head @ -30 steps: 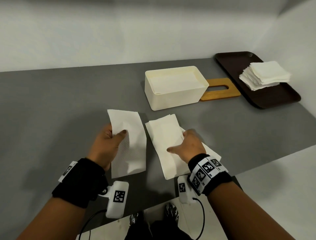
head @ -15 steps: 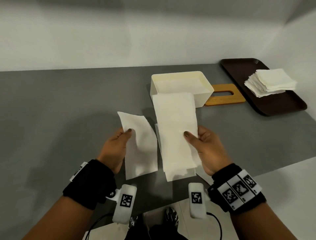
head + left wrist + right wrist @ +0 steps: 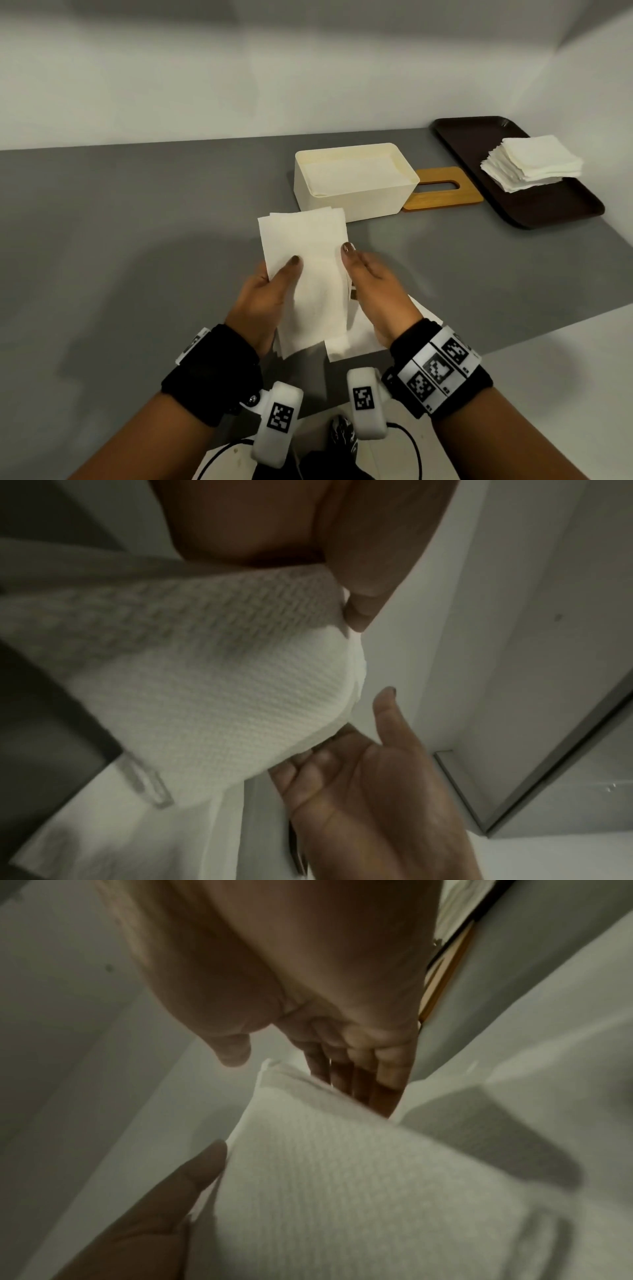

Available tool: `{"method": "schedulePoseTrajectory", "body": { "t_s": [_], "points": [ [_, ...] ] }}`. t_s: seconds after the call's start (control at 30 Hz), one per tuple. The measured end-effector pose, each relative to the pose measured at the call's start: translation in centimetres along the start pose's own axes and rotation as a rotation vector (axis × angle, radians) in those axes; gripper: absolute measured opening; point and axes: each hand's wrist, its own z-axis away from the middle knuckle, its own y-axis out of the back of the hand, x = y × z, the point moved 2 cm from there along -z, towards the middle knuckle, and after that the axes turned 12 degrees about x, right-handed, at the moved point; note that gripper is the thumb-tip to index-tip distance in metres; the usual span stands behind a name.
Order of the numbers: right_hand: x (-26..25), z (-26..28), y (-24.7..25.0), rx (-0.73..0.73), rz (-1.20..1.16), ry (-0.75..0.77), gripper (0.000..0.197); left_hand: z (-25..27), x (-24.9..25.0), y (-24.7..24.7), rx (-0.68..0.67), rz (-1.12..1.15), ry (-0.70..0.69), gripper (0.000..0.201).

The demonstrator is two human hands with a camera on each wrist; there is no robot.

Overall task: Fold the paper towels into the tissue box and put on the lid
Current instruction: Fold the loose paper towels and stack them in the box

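Both hands hold 1 bundle of folded paper towels (image 3: 308,274) between them above the desk (image 3: 137,240): the left hand (image 3: 267,294) pinches it with the thumb on top, while the right hand (image 3: 373,291) lies with fingers straight against its right edge. Best to square the edges before lowering it flat. Ahead sit 1 tissue box (image 3: 352,181) and 1 lid (image 3: 442,195); further right are 1 tray (image 3: 548,205) and 1 towel stack (image 3: 534,164).
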Motion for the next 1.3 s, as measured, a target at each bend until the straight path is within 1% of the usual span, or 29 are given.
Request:
{"method": "schedulePoseTrajectory", "body": {
  "t_s": [0.03,0.07,0.1,0.13,0.17,0.23,0.27,0.33,0.4,0.43,0.47,0.53,0.57,0.6,0.63,0.67,0.7,0.73,0.83,0.97,1.07,1.17,1.23,1.3],
  "points": [
    [-0.1,0.1,-0.4,-0.051,-0.031,-0.073,0.055,0.1,-0.1,-0.2,-0.021,-0.001,0.010,0.028],
    [0.2,0.0,-0.8,-0.095,-0.060,-0.132,0.072,0.3,-0.1,-0.4,-0.045,-0.005,0.011,0.027],
    [0.1,0.1,-1.2,-0.131,-0.085,-0.160,0.082,0.4,-0.1,-0.6,-0.066,-0.017,-0.001,0.024],
    [-0.1,0.3,-1.4,-0.157,-0.101,-0.154,0.079,0.6,0.0,-0.8,-0.081,-0.032,-0.017,0.022],
    [-0.4,0.6,-1.4,-0.165,-0.107,-0.130,0.068,0.6,0.0,-0.9,-0.085,-0.040,-0.033,0.021],
    [-0.7,0.8,-1.3,-0.128,-0.127,-0.098,0.045,0.5,-0.1,-0.9,-0.074,-0.036,-0.050,0.024],
    [-0.4,0.6,-1.2,-0.118,-0.153,-0.085,0.039,0.4,-0.1,-0.9,-0.060,-0.025,-0.049,0.026],
    [-0.1,0.4,-1.1,-0.139,-0.205,-0.082,0.036,0.2,-0.4,-0.6,-0.036,-0.010,-0.031,0.028],
    [0.4,-0.5,-0.8,-0.109,-0.186,-0.110,0.040,-0.3,-0.7,0.0,0.004,-0.030,-0.029,0.025],
    [0.6,-0.9,-0.4,-0.062,-0.135,-0.108,0.039,-0.5,-0.7,0.4,0.034,-0.049,-0.043,0.021],
    [1.0,-1.5,0.1,0.012,-0.020,-0.070,0.034,-0.8,-0.7,0.8,0.063,-0.060,-0.059,0.019],
    [2.0,-2.9,1.4,0.127,0.352,0.046,0.029,-1.3,-0.6,1.7,0.116,-0.073,-0.076,0.016],
    [2.4,-3.2,1.9,0.151,0.554,0.074,0.032,-1.5,-0.4,2.1,0.145,-0.072,-0.077,0.014],
    [2.9,-3.4,2.1,0.160,0.716,0.077,0.043,-1.7,-0.3,2.5,0.171,-0.064,-0.076,0.014],
    [3.2,-3.5,2.2,0.167,0.809,0.075,0.055,-1.8,-0.2,3.0,0.189,-0.058,-0.077,0.014],
    [3.3,-3.6,2.1,0.173,0.860,0.071,0.062,-2.0,-0.1,3.3,0.197,-0.057,-0.077,0.015],
    [3.4,-3.6,2.0,0.181,0.886,0.075,0.066,-2.1,0.0,3.6,0.202,-0.059,-0.077,0.016],
    [3.3,-3.7,1.8,0.181,0.905,0.071,0.065,-2.2,0.1,3.9,0.207,-0.058,-0.075,0.017],
    [3.2,-4.4,1.5,0.158,0.976,0.063,0.050,-2.4,0.2,4.2,0.219,-0.054,-0.070,0.019],
    [3.0,-4.6,1.1,0.062,0.995,0.038,0.051,-2.3,0.5,4.2,0.195,-0.078,-0.067,0.018],
    [3.0,-4.6,1.1,0.075,0.957,0.106,0.048,-2.4,0.5,4.2,0.195,-0.078,-0.049,0.019],
    [2.7,-4.3,1.5,0.114,0.717,0.153,0.037,-2.5,0.4,4.3,0.195,-0.076,-0.035,0.020],
    [2.0,-3.9,2.1,0.107,0.474,0.154,0.019,-2.5,0.5,4.2,0.191,-0.072,-0.032,0.018],
    [0.8,-3.1,2.9,0.122,0.249,0.155,0.008,-2.5,0.5,4.2,0.186,-0.071,-0.018,0.018]
  ]
}}
